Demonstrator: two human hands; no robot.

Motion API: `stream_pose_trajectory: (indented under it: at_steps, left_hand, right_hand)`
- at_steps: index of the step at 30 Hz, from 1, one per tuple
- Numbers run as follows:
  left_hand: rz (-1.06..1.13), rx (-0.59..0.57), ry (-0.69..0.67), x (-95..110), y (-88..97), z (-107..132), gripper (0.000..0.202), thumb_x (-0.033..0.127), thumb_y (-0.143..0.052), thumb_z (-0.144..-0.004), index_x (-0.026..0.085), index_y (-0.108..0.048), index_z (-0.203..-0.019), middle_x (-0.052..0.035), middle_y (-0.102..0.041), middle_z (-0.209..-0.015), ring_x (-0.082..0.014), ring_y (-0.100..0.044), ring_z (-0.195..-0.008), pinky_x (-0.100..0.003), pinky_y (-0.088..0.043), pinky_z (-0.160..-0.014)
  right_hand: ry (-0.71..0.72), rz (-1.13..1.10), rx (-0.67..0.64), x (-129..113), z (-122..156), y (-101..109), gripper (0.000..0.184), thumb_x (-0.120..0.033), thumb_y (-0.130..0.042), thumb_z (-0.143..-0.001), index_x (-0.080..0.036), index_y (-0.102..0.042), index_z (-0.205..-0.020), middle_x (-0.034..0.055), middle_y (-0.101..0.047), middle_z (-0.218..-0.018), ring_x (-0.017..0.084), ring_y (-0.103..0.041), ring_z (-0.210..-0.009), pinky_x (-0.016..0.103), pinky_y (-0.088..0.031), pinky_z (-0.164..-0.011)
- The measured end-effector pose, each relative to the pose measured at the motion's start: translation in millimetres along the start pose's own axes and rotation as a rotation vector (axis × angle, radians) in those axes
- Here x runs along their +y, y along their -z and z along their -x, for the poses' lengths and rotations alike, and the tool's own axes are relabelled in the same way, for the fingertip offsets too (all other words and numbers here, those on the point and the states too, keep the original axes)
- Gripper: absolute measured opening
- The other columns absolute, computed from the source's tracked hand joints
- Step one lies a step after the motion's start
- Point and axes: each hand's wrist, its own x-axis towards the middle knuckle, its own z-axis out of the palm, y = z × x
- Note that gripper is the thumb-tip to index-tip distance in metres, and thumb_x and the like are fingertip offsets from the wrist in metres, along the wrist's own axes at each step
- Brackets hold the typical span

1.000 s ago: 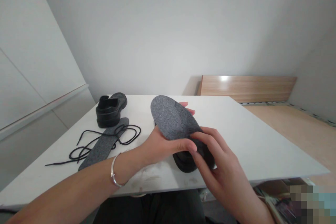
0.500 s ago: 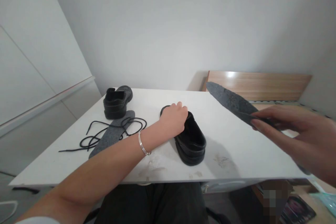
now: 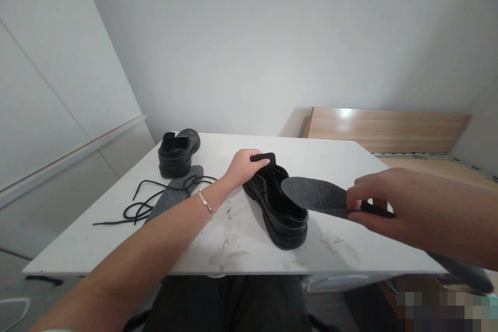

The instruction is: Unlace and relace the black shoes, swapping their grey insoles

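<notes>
A black shoe (image 3: 286, 231) without a lace stands on the white table, its heel towards me. My left hand (image 3: 246, 164) pinches the tongue (image 3: 266, 160) of this shoe and holds it up, so the opening shows. In my right hand (image 3: 383, 207) is a grey felt insole (image 3: 314, 194), gripped between thumb and fingers. The insole's rounded tip hangs over the right side of the shoe's opening; I cannot tell whether it touches. Part of the insole is hidden behind my right hand.
A second black shoe (image 3: 174, 158) stands at the table's back left. Near it lie another grey insole (image 3: 171, 197) and a black shoelace (image 3: 136, 212) partly across it. Dirt marks the white table (image 3: 338, 158) near its front edge. A wooden headboard (image 3: 385, 127) stands behind, right.
My right hand has brought the insole left and down to the shoe's opening. My left hand has shifted and now lifts the tongue, which was hidden under it before.
</notes>
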Motion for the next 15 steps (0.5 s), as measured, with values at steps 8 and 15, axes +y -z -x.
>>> stream_pose_trajectory:
  at_steps: [8,15]
  left_hand:
    - [0.140,0.072,0.015,-6.9,-12.3,5.4,0.022,0.036,-0.066,-0.080,0.015,-0.072,-0.080,-0.0037,-0.070,-0.076,-0.0190,-0.061,-0.074,-0.028,-0.045,-0.067]
    - [0.179,0.077,0.037,-7.9,-13.3,7.5,0.023,0.037,-0.066,-0.079,0.015,-0.070,-0.078,-0.0016,-0.066,-0.073,-0.0169,-0.057,-0.071,-0.026,-0.042,-0.064]
  right_hand:
    - [0.092,0.434,-0.224,-60.1,-37.4,9.6,0.022,-0.015,-0.056,-0.079,-0.018,-0.068,-0.060,-0.0003,-0.055,-0.048,0.008,-0.030,-0.037,0.028,-0.020,-0.047]
    - [0.071,0.426,-0.272,-81.8,-85.4,-16.6,0.026,-0.010,-0.051,-0.083,-0.007,-0.077,-0.086,0.0141,-0.072,-0.073,0.017,-0.061,-0.057,0.026,-0.031,-0.049]
